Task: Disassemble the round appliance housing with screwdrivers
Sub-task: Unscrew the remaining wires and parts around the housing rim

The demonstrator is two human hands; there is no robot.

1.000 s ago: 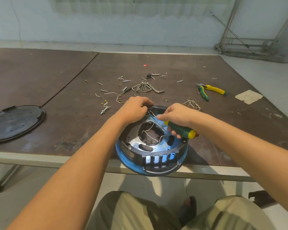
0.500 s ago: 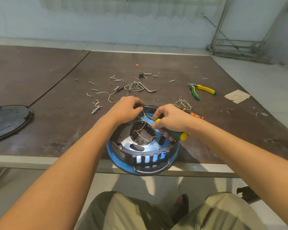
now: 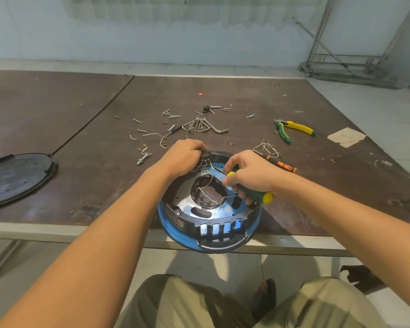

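Where brown board table (image 3: 92, 166) meets its near edge:
- Item 1: round appliance housing (image 3: 175, 216). Blue rim, glossy black-and-steel inner plate w/ oval cut-outs, 4 slots at front. Thin white wires (image 3: 207, 197) loop through centre hole. Front overhangs table edge.
- Left hand (image 3: 182, 157): fingers curled tight over small black part (image 3: 207, 154) at housing's far rim.
- Right hand (image 3: 249, 174): clamped round green screwdriver (image 3: 256, 195), yellow butt cap, thin shaft angled toward far rim, close to left hand.
- Item 2: 2nd screwdriver (image 3: 283, 165), black/orange handle, flat on table just behind right wrist.
- Item 3: pliers (image 3: 298, 127), green/yellow grips, far right.
- Item 4: L-shaped hex keys (image 3: 200, 126), bunched mid-table amid loose screws (image 3: 173, 116).
- Item 5: round flat black lid (image 3: 17, 176), matte, left, well apart.
- Misc: torn paper scrap (image 3: 346, 137), far right.
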